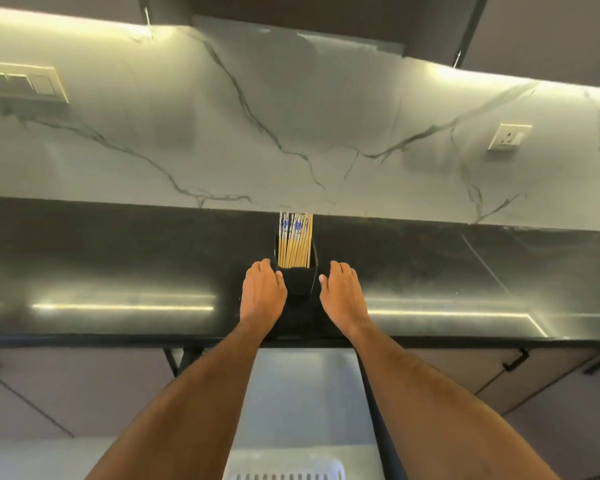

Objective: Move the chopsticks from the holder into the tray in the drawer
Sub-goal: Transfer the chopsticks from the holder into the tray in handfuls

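Bench (pixel 118 258): glossy black; marble wall (pixel 291 116) behind.
Holder (pixel 300 278): black, near front edge.
Chopsticks (pixel 295 242): yellow, blue-patterned tops, upright.
Left hand (pixel 262 292), right hand (pixel 342 292): spread, flanking holder; contact uncertain.

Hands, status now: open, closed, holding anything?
Left hand: open, fingers at the holder, nothing gripped.
Right hand: open, beside the holder, holding nothing.

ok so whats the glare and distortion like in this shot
Head view: long bright strip-light reflections streak the glossy black counter either side of the hands; wide-angle bending bows the counter edge and wall; the black holder melts into the dark top, chopsticks stay sharp.
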The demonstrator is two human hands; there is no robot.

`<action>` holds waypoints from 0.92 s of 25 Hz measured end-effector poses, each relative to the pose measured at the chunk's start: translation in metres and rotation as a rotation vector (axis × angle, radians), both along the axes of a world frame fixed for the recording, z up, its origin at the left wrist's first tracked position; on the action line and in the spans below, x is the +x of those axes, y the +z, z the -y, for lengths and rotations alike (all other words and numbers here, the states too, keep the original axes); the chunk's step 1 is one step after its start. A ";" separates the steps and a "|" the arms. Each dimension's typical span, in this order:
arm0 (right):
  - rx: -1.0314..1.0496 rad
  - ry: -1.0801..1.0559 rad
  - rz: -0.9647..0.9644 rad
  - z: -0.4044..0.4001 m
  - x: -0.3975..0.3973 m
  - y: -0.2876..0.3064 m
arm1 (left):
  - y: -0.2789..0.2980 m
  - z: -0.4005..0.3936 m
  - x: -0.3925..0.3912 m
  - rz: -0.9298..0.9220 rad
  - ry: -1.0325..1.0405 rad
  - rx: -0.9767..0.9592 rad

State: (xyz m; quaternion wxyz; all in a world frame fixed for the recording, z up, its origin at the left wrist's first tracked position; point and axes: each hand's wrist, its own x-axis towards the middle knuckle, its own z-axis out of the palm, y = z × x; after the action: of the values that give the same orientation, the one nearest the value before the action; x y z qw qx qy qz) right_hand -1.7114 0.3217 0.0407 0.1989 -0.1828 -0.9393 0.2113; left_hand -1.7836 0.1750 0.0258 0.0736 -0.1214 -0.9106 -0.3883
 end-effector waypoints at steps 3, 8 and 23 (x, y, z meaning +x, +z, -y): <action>-0.029 0.037 -0.014 -0.009 -0.043 0.007 | 0.009 -0.022 -0.032 0.013 0.016 0.031; -0.157 0.105 0.029 -0.022 -0.116 0.001 | 0.008 -0.055 -0.088 0.064 0.054 0.057; -0.601 -0.234 -0.037 -0.071 -0.241 -0.043 | -0.036 -0.095 -0.205 0.184 -0.003 0.128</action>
State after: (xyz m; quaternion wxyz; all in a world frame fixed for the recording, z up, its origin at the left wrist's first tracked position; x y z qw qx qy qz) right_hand -1.9528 0.3924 -0.0028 0.1760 -0.3362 -0.8037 0.4583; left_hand -1.9888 0.2702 -0.0101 -0.0032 -0.0814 -0.8866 -0.4553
